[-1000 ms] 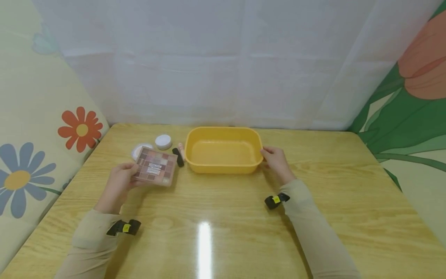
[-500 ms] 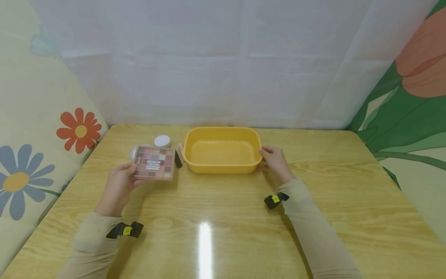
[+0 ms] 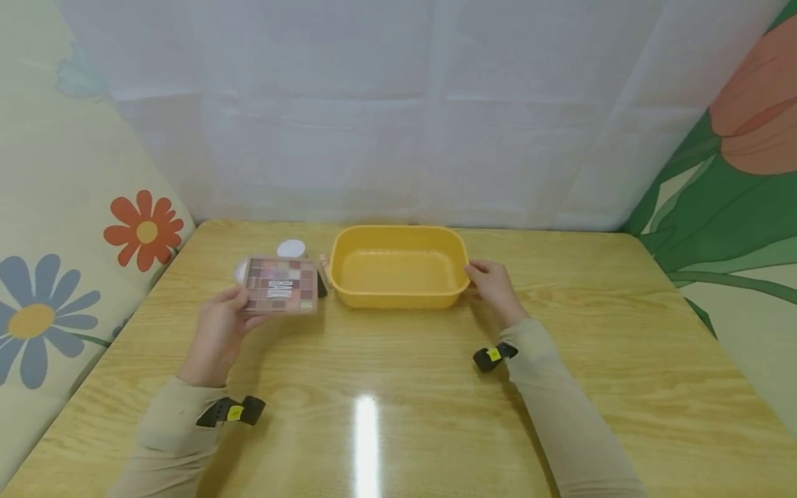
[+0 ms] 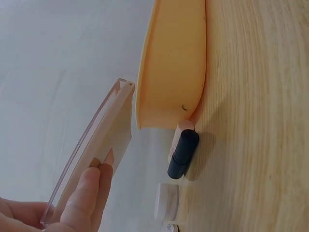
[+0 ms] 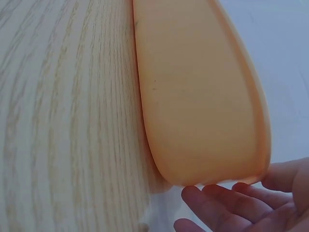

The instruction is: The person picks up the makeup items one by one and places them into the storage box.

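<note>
An eyeshadow palette [image 3: 283, 285] with a clear lid and a grid of pink and brown shades is held up above the table. My left hand [image 3: 216, 335] grips its left edge, thumb on top and fingers underneath. In the left wrist view the palette [image 4: 99, 133] is tilted, its far edge close to the yellow basin [image 4: 174, 63]. That basin [image 3: 398, 302] stands on the table with nothing visible inside. At its right end my right hand [image 3: 496, 292] holds the rim, thumb at the rim and fingertips [image 5: 193, 193] against the outer wall.
Left of the basin lie a black tube [image 4: 185, 152] and a pinkish tube [image 4: 182, 129]. A white round jar [image 3: 291, 247] stands behind the palette. A clear-edged round container [image 3: 241, 270] is partly hidden by it. A white cloth [image 3: 398, 124] hangs behind the table.
My left hand has carried the palette slightly rightward and up and levelled it, so it covers more of the jar and black tube. My right hand and the basin stay put.
</note>
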`<state>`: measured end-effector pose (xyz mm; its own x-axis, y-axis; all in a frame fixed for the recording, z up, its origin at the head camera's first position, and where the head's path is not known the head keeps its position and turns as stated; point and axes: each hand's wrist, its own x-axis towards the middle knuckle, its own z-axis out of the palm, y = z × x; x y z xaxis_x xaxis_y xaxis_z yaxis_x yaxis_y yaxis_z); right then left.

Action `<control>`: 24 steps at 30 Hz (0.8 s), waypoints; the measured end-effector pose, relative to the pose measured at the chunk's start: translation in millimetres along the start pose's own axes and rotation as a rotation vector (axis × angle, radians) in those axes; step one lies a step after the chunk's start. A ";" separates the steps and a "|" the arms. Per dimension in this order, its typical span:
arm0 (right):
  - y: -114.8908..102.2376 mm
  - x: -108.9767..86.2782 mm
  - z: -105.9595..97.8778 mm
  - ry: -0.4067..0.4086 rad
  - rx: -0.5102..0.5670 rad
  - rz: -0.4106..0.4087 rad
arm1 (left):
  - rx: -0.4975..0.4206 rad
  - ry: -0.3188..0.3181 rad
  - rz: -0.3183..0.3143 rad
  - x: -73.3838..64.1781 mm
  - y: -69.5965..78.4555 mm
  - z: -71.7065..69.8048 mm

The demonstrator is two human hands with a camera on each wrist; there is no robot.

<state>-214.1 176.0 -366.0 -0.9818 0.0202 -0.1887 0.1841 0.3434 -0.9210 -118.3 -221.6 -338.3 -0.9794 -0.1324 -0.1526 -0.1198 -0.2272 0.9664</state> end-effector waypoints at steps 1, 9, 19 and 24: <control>-0.1 -0.1 -0.3 -0.002 0.003 0.002 | -0.001 -0.003 0.001 0.3 -0.1 1.2; 0.2 0.0 -0.5 -0.002 -0.011 -0.001 | 0.031 -0.033 -0.010 1.7 -1.6 7.0; 0.8 -0.5 -0.6 -0.002 -0.014 -0.004 | 0.009 -0.054 -0.023 -0.4 1.2 12.5; 0.2 0.0 -0.4 -0.005 -0.010 -0.001 | -0.004 -0.078 -0.023 0.3 3.9 16.4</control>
<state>-214.1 176.5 -366.0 -0.9817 0.0154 -0.1899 0.1830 0.3527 -0.9176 -121.7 -206.7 -331.2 -0.9861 -0.0511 -0.1579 -0.1420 -0.2329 0.9621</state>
